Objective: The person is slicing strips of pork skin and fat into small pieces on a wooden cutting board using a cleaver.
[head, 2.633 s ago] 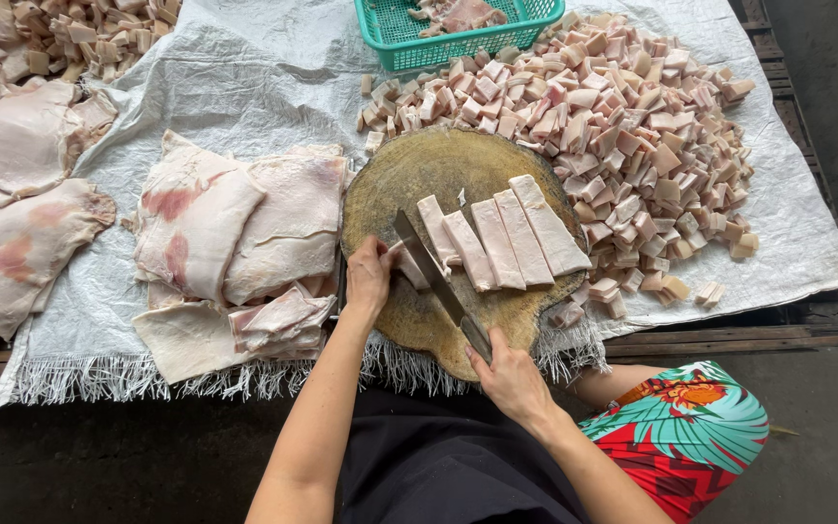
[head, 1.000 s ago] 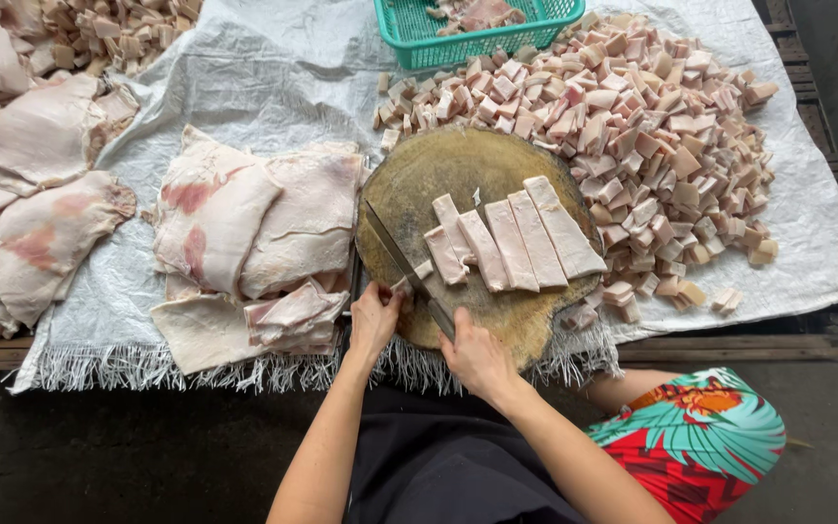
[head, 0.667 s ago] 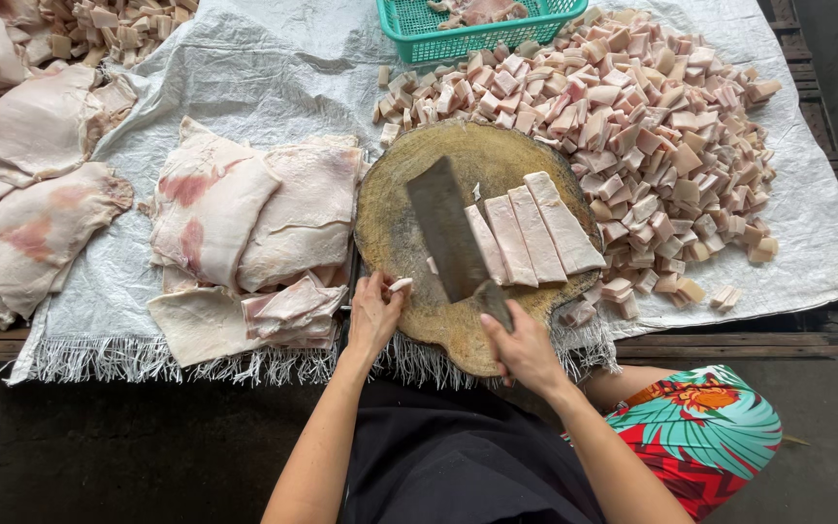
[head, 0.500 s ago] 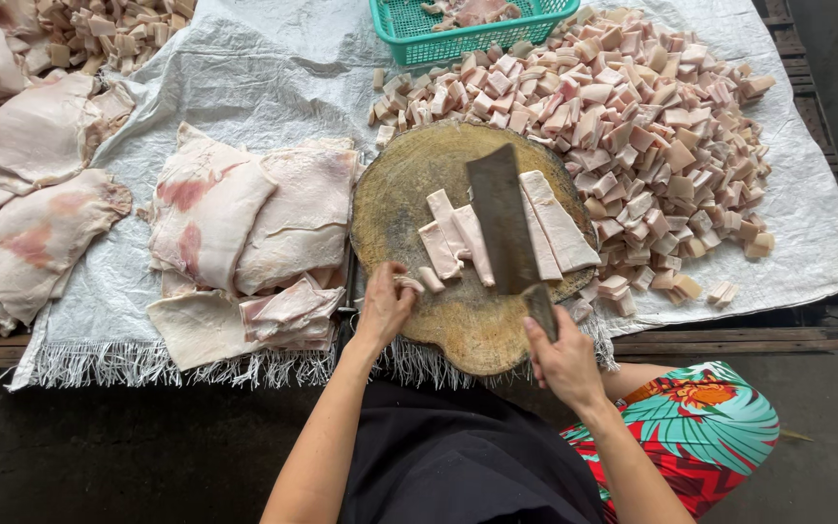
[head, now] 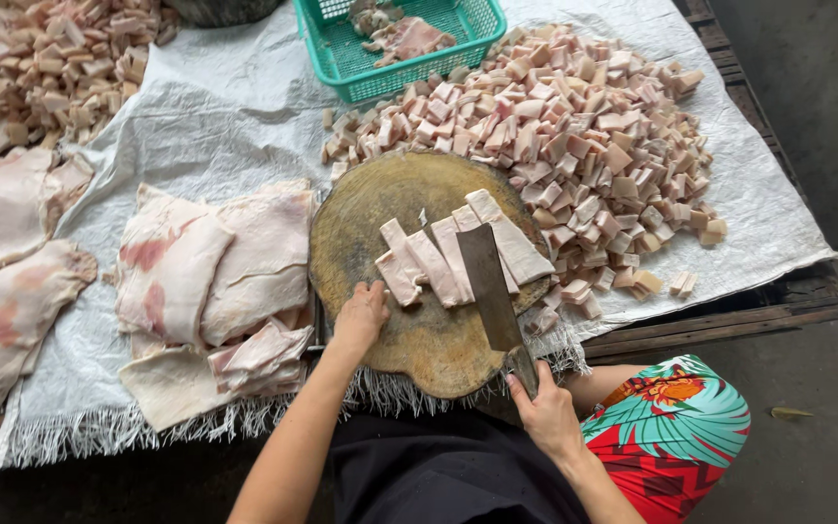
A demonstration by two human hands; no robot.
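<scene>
**Head view: cleaver laid over pork strips on a round board**

Head camera looks down on a round, worn wooden chopping board resting on a white woven plastic sheet; a row of long pale pink pork strips lies side by side on the board's right half. The right hand is clamped around the handle of a broad steel cleaver, whose blade lies flat across the strips, pointing away from the person; the left hand rests on the board with fingers together, fingertips just beside the nearest strip. Right of the board spreads a heap of small cubed pork pieces; left of it lie large flat slabs of pork skin; a green plastic basket with a few meat pieces sits beyond the board.
</scene>
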